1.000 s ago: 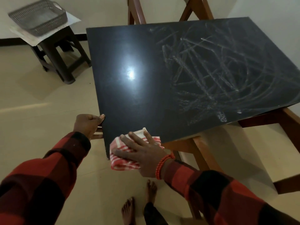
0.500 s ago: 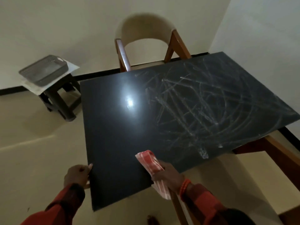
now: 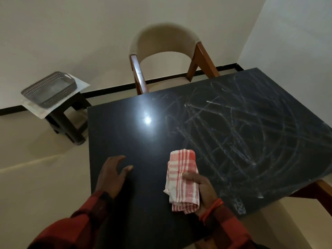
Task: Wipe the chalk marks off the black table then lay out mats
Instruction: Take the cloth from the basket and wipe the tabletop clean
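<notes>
Stool [image 3: 66,121], dark, stands at far left on the pale floor, well apart from the person. On its top lies a pale sheet [image 3: 53,106], and a grey perforated basket [image 3: 49,88] sits on that sheet. Whether the sheet is a mat cannot be told.

Black table [image 3: 125,141] occupies the centre and right. Its left half shows a clean gloss with one bright light reflection; its right half carries chalk marks [image 3: 233,126], crossed strokes and arcs running to the far and right edges, with a small dense patch near the near edge.

Left hand [image 3: 111,175] lies over the near left part of the tabletop, fingers spread and relaxed, thumb out, holding nothing. Whether the palm touches the surface cannot be told. Its sleeve is red and dark check.

Chair [image 3: 165,51], cream-backed with a brown wooden frame, stands behind the table's far edge.

Right hand [image 3: 201,187] grips a red-and-white checked cloth [image 3: 181,178], folded, with the fingers wrapped round its right side. The cloth is over the tabletop at the boundary between the clean area and the chalked area. An orange bead bracelet [image 3: 213,207] circles the wrist.
</notes>
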